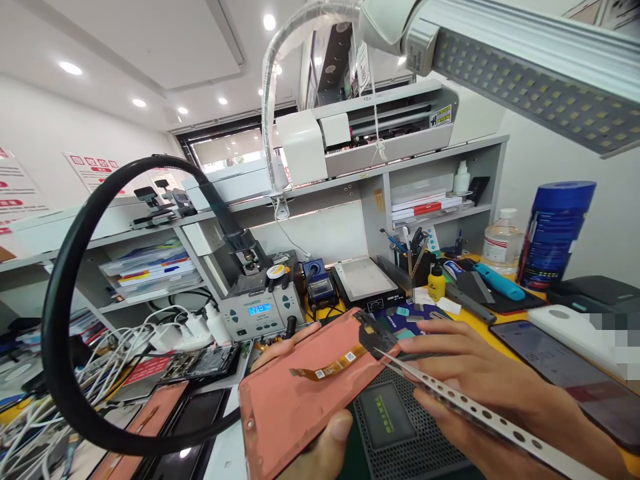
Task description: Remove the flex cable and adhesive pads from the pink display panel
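Note:
My left hand [330, 443] grips a phone screen [285, 407] by its long edges, thumb below and fingers at the far side. The screen's pinkish-orange back faces me, tilted, with an orange flex cable [327, 368] lying across it. A black strip [373, 337] covers its upper right end. My right hand [480, 380] is closed around metal tweezers [465, 400] with a row of holes; their tips are at the black strip. Its fingertips are close to the screen's right corner. Below the screen lies a dark perforated mat [390, 417].
A hot air station [260, 313] with a lit display stands behind, its black hose [55, 320] looping at the left. A phone [565, 373] lies at the right. Another pink-backed screen [145, 427] lies at lower left. An LED lamp [540, 80] hangs overhead.

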`<state>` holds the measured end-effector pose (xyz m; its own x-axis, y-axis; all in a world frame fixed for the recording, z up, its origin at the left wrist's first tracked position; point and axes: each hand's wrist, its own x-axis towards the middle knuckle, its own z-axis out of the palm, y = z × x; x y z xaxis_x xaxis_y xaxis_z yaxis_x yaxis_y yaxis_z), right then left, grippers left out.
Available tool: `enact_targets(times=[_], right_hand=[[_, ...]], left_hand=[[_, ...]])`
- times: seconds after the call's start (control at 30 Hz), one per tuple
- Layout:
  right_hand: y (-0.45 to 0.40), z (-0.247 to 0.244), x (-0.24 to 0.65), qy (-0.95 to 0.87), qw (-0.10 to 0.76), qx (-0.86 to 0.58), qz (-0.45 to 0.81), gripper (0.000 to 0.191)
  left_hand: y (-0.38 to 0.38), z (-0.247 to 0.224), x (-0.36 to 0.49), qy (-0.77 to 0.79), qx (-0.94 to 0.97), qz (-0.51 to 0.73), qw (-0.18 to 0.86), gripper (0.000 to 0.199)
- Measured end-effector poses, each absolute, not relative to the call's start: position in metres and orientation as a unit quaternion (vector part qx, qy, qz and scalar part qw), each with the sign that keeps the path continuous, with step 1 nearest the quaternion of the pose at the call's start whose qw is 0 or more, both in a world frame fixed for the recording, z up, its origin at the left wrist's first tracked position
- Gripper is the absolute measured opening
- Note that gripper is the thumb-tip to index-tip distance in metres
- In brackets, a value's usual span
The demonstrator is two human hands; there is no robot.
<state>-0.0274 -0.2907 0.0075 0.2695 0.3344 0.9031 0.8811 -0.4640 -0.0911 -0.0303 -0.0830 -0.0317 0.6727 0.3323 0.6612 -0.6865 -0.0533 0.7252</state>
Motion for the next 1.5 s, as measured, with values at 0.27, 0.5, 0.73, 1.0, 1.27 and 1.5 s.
enact_targets(times=[0.27,0.5,0.73,1.0,1.27,1.5], right_hand=[[-0.292,0.007,-0.027,-0.424,0.273,-0.740,-0.446,0.023],[-0.292,0.008,-0.025,-0.445,0.253,-0.729,-0.454,0.020],[-0.298,-0.002,-0.022,-0.466,0.201,-0.745,-0.433,0.019],[-0.303,-0.001,-0.021,-0.495,0.184,-0.739,-0.417,0.031],[-0.301,0.000,-0.022,-0.496,0.169,-0.737,-0.427,0.024],[-0.306,-0.011,-0.018,-0.510,0.170,-0.736,-0.411,0.038]], left_hand=[[-0.084,-0.028,-0.030,-0.134,0.641,0.403,0.639,0.061],[-0.082,-0.036,-0.030,-0.108,0.659,0.395,0.631,0.064],[-0.083,-0.037,-0.027,-0.118,0.654,0.397,0.633,0.064],[-0.087,-0.039,-0.025,-0.127,0.648,0.415,0.626,0.063],[-0.088,-0.038,-0.028,-0.118,0.648,0.409,0.631,0.062],[-0.084,-0.037,-0.031,-0.093,0.684,0.398,0.604,0.062]])
